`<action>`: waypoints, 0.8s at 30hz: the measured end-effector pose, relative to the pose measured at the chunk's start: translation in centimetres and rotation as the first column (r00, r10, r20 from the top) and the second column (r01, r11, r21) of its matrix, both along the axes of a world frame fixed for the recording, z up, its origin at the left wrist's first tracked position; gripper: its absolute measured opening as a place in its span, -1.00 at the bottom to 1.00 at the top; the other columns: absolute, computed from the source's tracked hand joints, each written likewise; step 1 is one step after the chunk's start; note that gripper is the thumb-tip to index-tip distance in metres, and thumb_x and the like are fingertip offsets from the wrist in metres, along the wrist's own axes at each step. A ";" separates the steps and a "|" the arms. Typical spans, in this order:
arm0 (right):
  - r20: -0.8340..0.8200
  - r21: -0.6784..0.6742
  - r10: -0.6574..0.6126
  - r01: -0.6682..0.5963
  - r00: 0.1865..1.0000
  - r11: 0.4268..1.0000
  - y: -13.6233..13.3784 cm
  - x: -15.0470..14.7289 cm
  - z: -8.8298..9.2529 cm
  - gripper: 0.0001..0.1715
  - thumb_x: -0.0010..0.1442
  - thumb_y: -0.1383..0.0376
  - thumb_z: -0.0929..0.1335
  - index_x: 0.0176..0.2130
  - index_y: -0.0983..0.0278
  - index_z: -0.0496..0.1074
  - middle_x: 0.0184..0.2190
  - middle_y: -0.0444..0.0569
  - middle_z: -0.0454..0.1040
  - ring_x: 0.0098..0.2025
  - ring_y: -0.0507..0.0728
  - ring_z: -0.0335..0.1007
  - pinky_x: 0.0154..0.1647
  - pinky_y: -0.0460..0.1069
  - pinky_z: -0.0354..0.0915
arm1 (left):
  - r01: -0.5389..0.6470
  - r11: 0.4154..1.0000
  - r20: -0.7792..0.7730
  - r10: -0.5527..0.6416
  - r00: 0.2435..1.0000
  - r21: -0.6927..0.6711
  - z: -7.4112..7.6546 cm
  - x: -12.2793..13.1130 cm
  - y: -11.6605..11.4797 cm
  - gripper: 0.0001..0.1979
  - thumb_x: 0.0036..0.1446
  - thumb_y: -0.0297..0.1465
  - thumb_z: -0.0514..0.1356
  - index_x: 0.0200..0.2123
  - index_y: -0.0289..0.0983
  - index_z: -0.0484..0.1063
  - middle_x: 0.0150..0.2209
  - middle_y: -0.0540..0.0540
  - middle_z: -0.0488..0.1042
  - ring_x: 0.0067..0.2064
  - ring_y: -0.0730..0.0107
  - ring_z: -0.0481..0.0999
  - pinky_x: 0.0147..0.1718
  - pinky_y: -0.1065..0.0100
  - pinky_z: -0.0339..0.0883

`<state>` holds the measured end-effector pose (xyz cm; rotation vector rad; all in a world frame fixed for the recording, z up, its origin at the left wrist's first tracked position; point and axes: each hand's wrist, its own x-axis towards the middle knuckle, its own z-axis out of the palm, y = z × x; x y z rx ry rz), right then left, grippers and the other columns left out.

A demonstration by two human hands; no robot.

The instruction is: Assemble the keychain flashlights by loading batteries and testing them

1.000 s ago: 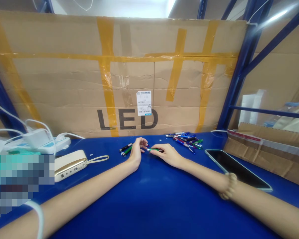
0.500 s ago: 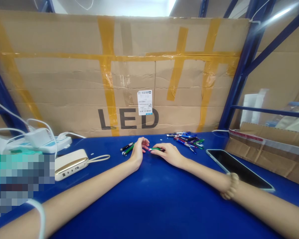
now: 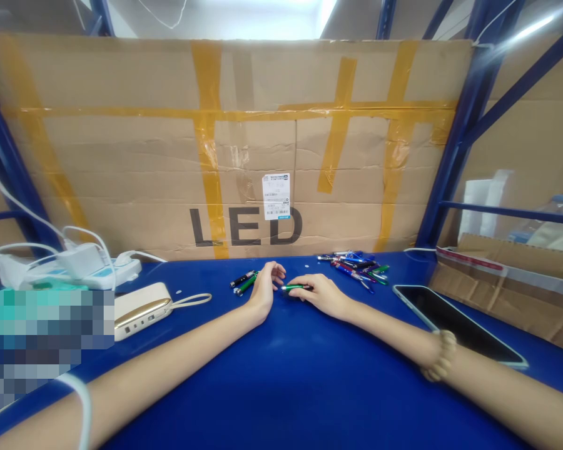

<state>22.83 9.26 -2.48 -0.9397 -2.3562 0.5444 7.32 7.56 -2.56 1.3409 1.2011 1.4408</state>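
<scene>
A small green pen light [image 3: 289,288] lies level in my right hand [image 3: 324,295], pinched between thumb and fingers, its silver tip toward the left. My left hand [image 3: 265,289] stands on its edge on the blue tabletop, fingers loosely curved and apart, palm facing the tip; I see nothing held in it. Just left of that hand rest a black pen light [image 3: 242,279] and another green one [image 3: 246,284], side by side. Behind my right hand, a loose pile of similar slim metal pieces [image 3: 356,267] in blue, red, green and black lies near the cardboard.
A phone [image 3: 455,322] lies by my right forearm. At left are a cream power bank [image 3: 143,309] with a strap and a white power strip [image 3: 129,270] with cables. A large cardboard box [image 3: 150,162] stands behind; a lower carton [image 3: 492,287] is at right.
The pinkish glow at the green pen light's tip is gone. Both hands keep nearly the same places; the whole view has shifted slightly.
</scene>
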 end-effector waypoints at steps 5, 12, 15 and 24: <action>-0.001 -0.001 0.006 -0.006 1.000 1.000 0.1 0.0 -0.1 -0.63 0.13 0.03 0.27 -0.23 0.19 0.49 -0.36 -0.12 0.52 -0.35 0.08 0.38 -0.36 -0.09 0.18 | 0.010 1.000 -0.002 -0.010 1.000 -0.006 -0.1 0.0 0.2 -0.66 -0.02 -0.15 -0.10 -0.51 -0.26 0.30 -0.43 -0.07 0.35 -0.38 0.34 0.34 -0.42 0.38 0.18; 0.035 0.055 -0.024 0.022 0.999 0.998 -0.2 0.0 0.0 -0.61 0.14 -0.01 0.25 -0.26 0.16 0.50 -0.30 -0.13 0.53 -0.27 0.12 0.39 -0.35 -0.08 0.17 | 0.013 1.000 -0.008 -0.013 1.000 -0.011 -0.2 0.0 0.2 -0.66 -0.02 -0.15 -0.11 -0.51 -0.26 0.29 -0.42 -0.07 0.35 -0.38 0.35 0.34 -0.42 0.39 0.17; 0.050 0.082 -0.049 0.045 0.998 0.996 -0.4 0.0 0.1 -0.61 0.15 -0.01 0.24 -0.26 0.14 0.50 -0.27 -0.14 0.53 -0.25 0.12 0.39 -0.32 -0.06 0.17 | 0.003 1.000 -0.009 -0.003 1.000 -0.002 -0.2 0.0 0.2 -0.66 -0.03 -0.15 -0.11 -0.51 -0.26 0.29 -0.44 -0.06 0.34 -0.40 0.36 0.33 -0.44 0.39 0.17; 0.034 0.028 -0.002 0.001 0.999 1.000 0.0 0.0 -0.1 -0.65 0.14 0.04 0.26 -0.23 0.16 0.50 -0.28 -0.13 0.53 -0.28 0.11 0.39 -0.32 -0.07 0.17 | 0.002 1.000 0.000 -0.002 1.000 0.007 -0.4 0.0 0.3 -0.66 0.02 -0.18 -0.11 -0.53 -0.27 0.30 -0.44 -0.06 0.36 -0.39 0.36 0.34 -0.43 0.38 0.19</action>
